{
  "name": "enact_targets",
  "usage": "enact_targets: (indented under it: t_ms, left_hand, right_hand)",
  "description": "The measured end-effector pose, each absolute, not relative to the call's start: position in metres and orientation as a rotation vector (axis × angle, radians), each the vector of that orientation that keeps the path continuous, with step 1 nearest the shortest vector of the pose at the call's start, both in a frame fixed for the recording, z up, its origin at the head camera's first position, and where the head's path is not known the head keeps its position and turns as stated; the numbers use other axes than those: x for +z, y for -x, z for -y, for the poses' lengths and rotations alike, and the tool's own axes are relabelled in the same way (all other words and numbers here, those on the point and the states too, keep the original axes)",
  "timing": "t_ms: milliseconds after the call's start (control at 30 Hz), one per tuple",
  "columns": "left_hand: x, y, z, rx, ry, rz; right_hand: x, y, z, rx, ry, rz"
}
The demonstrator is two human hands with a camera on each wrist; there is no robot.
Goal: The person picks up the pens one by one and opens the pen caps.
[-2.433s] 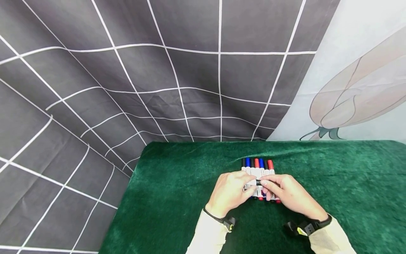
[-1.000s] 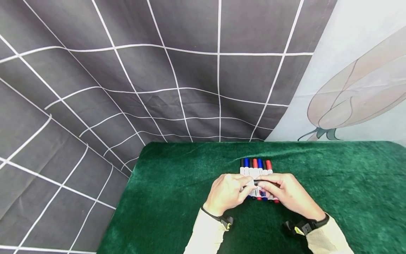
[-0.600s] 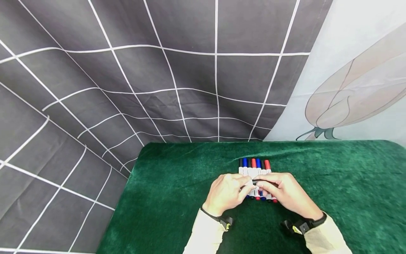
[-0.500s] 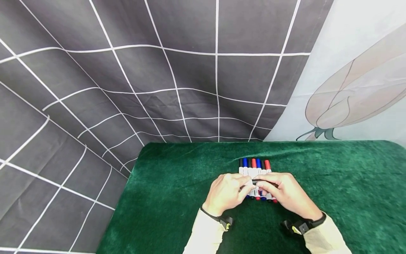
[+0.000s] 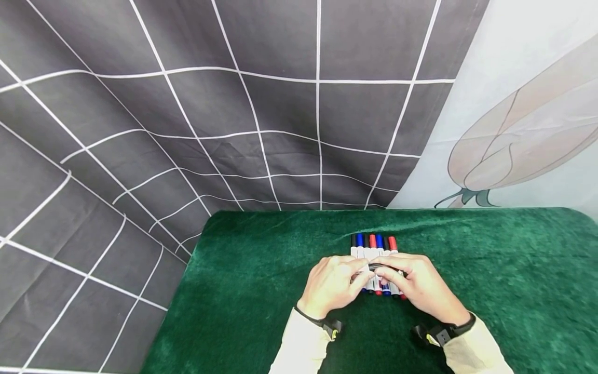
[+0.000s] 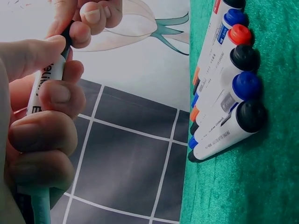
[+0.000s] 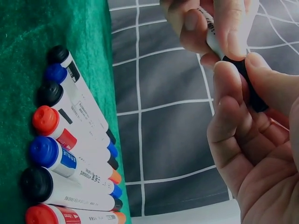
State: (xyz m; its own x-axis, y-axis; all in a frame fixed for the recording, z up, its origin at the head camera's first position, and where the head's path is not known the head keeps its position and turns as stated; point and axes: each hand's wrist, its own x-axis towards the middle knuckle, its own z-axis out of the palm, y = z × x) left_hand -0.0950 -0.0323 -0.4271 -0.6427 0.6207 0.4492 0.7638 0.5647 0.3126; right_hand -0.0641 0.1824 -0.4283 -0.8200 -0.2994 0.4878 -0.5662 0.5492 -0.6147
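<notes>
Above the green cloth, my left hand [image 5: 329, 285] curls its fingers round the white barrel of a black-capped marker [image 6: 50, 74]. My right hand [image 5: 422, 285] pinches the black cap [image 7: 250, 86] between thumb and fingers. Cap and barrel meet at the left fingertips, which partly cover the joint; whether any gap lies there I cannot tell. Below both hands, a side-by-side row of white markers [image 5: 372, 253] with black, blue and red caps lies on the cloth. In the head view the hands hide the middle of the row.
Green velvety cloth [image 5: 252, 275] covers the table round the markers. Behind its far edge hangs a dark grey curtain [image 5: 280, 104] with white grid lines. A pale cloth [image 5: 528, 119] with a flower print is at the right.
More of the dark part now shows between the hands than 2.4 s ago, and the hands are slightly closer together. The whole view has shifted a little; the row lies as before.
</notes>
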Motion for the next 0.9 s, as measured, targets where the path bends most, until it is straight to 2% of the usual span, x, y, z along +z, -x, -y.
enact_targets:
  t_ms: [900]
  left_hand:
    - [-0.4243, 0.0933, 0.033, -0.779, 1.186, 2.581]
  right_hand:
    - [-0.4287, 0.065, -0.1858, 1.17, -0.879, 2.329]
